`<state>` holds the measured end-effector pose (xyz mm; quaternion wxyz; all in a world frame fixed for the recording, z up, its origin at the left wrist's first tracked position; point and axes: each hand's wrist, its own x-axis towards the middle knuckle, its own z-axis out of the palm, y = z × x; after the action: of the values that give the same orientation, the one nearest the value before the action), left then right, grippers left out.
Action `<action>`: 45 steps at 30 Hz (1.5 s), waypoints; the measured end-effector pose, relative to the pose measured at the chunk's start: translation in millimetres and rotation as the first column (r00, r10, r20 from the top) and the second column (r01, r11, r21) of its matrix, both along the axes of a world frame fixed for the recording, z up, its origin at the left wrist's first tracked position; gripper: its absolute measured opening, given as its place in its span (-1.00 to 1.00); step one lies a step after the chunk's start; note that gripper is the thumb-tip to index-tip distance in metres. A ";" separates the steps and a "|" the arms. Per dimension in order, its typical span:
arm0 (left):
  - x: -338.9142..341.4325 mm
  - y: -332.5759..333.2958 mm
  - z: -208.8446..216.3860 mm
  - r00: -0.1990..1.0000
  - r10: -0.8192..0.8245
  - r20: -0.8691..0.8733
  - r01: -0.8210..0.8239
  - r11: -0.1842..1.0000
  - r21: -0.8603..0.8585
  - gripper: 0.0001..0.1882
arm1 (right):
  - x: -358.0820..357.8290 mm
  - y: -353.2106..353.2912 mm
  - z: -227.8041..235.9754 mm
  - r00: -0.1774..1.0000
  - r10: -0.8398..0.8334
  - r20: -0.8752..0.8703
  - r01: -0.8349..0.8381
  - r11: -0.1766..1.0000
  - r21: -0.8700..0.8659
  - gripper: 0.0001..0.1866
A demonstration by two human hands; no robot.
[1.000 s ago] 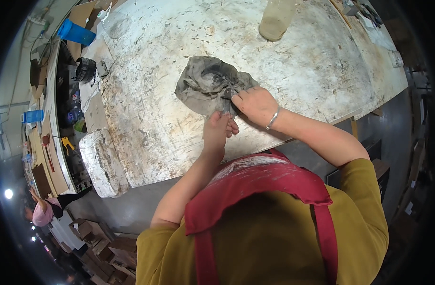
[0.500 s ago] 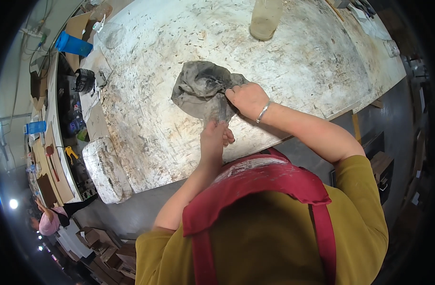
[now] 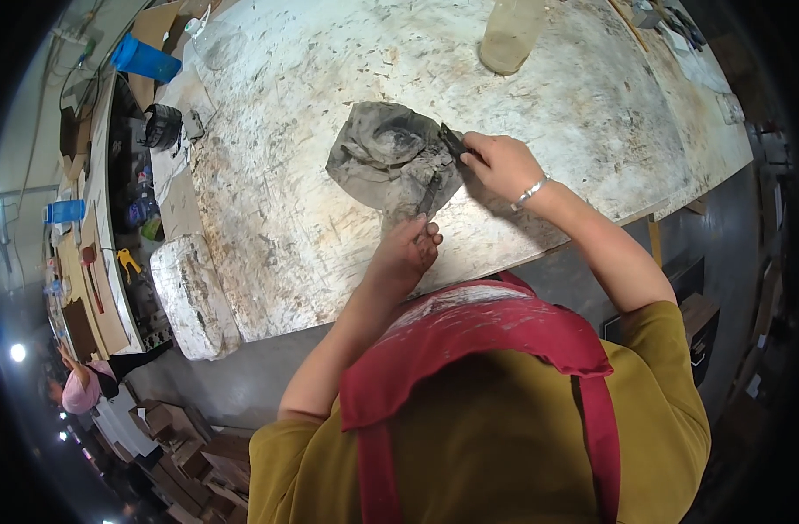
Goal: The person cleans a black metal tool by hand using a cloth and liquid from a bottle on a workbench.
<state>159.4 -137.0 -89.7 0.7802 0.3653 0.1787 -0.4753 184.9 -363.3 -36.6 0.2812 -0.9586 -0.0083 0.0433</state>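
Note:
A crumpled, sheer dark-grey cloth (image 3: 365,157) lies bunched on the worn white worktable (image 3: 277,218), with darker bits scattered over its right part. My left hand (image 3: 406,253) is closed at the cloth's near edge, pinching it; a dark narrow strip (image 3: 430,194) runs up from those fingers. Just off the cloth's right side, my right hand (image 3: 504,166) grips a small dark flat piece (image 3: 453,140). The piece's exact kind is not clear, and the fingers cover part of it.
A cloudy clear container (image 3: 509,39) stands at the far side. To the left are a blue cup (image 3: 144,59), a roll of black tape (image 3: 162,127) and a stained white block (image 3: 194,297) at the table edge. Another person (image 3: 83,384) is far off at lower left.
My right hand has moved right, away from the cloth's middle, and the dark piece in it now shows. The cloth lies more spread out. My left hand stays at the near edge.

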 end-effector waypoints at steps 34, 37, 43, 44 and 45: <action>24.6 -22.8 40.9 0.897 -0.129 0.422 -0.056 0.915 0.399 -0.78 | -9.1 1.6 32.6 0.996 0.071 0.057 -0.064 0.990 -0.124 -0.88; 22.9 -37.0 19.2 0.943 -0.087 0.322 -0.020 0.949 0.314 -0.78 | 1.1 14.5 8.1 0.940 0.307 0.149 -0.233 0.897 -0.375 -0.91; 19.2 -42.6 13.0 0.946 -0.074 0.317 -0.046 0.933 0.356 -0.83 | 7.5 25.6 -27.9 0.920 0.366 0.138 -0.247 0.818 -0.519 -0.91; 18.1 -41.6 11.5 0.939 -0.078 0.336 -0.053 0.930 0.363 -0.84 | 7.3 28.6 -29.4 0.920 0.368 0.137 -0.251 0.819 -0.515 -0.91; 17.5 -42.6 10.9 0.939 -0.075 0.335 -0.053 0.932 0.359 -0.84 | 7.4 29.9 -30.3 0.924 0.357 0.138 -0.241 0.822 -0.516 -0.91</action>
<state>176.9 -179.5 -78.7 0.7158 0.5810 0.1226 -0.3676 192.2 -333.4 -66.9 0.0160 -0.9832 -0.1803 -0.0227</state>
